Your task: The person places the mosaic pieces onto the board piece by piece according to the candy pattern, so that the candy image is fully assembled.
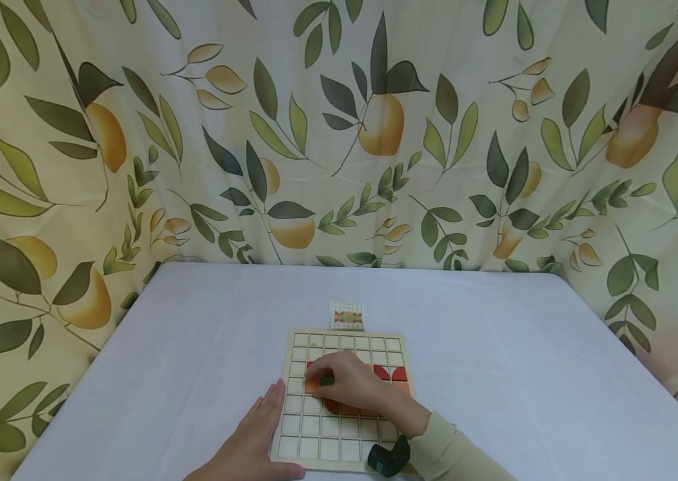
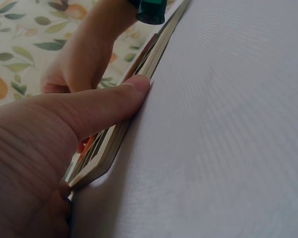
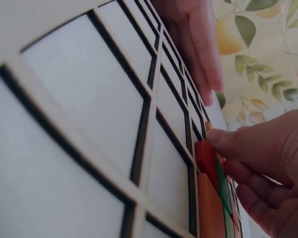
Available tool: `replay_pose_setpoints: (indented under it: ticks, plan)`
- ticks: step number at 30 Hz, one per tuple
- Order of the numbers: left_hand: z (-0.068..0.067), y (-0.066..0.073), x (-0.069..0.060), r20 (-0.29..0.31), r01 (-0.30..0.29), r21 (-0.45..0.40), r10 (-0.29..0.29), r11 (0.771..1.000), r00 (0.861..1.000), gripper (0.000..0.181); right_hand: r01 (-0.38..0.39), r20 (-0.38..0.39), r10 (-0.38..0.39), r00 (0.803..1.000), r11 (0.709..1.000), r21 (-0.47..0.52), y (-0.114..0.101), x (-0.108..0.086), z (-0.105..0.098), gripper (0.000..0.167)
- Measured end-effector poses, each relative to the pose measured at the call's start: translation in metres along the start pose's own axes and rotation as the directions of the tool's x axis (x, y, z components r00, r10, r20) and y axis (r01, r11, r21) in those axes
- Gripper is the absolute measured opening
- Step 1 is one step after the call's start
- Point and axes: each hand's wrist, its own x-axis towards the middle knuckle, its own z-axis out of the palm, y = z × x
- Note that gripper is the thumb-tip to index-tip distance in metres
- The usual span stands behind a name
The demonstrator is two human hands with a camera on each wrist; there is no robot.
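A wooden grid board (image 1: 326, 463) lies on the table, with red, orange and green tiles in its middle rows. My right hand (image 1: 352, 382) reaches over it, and its thumb and fingers pinch an orange tile (image 1: 312, 385) at the left end of the coloured rows. In the right wrist view the thumb is at that tile's edge, beside a red tile (image 3: 205, 156). My left hand (image 1: 254, 434) lies along the board's left side with fingers straight. Its thumb (image 2: 136, 87) rests against the board's near edge. The right hand and forearm cover part of the pattern.
A small card (image 1: 347, 316) with a printed grid pattern stands just behind the board. White cloth (image 1: 495, 347) covers the table. A leaf-and-fruit curtain (image 1: 339, 200) hangs behind it. A dark device (image 1: 389, 457) sits at my right wrist, over the board's near right corner.
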Motion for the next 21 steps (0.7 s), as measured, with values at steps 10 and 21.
replay_pose_setpoints:
  ticks: [10,21]
  plan:
    - [0.001,0.002,0.000,-0.013,-0.009,-0.010,0.009,1.000,1.000,0.125,-0.068,0.001,0.068,0.998,0.998,0.016,-0.001,-0.013,-0.013,0.021]
    - [0.000,0.004,0.000,-0.019,0.001,-0.031,-0.001,1.000,1.000,0.126,-0.133,-0.061,0.134,0.989,0.991,0.019,0.012,-0.053,-0.034,0.023]
